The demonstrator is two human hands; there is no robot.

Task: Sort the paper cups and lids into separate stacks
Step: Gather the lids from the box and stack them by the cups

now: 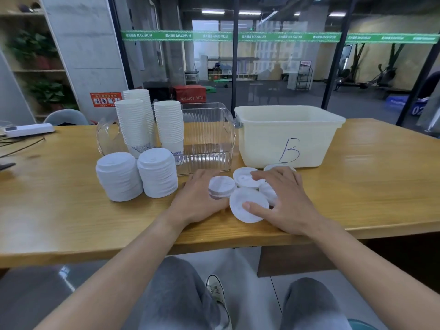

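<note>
We have a small cluster of loose lids point(247, 178) lying on the counter point(71, 210), just in front of the pale bin marked B point(285, 136). Our left hand point(198, 198) holds a short capped cup or lid bundle point(221, 186) at the cluster's left edge; blur hides which. Our right hand point(283, 198) lies spread over the rest, its thumb pressing the nearest lid point(247, 208).

To do this well, we should gather the lids flat and all facing one way, nest them squarely, then carry them left to the two lid stacks point(137, 175). Those stacks lean, so we should set the bundle down gently. Behind them stand the cup stacks point(147, 120), beside a clear ribbed container point(209, 136).
</note>
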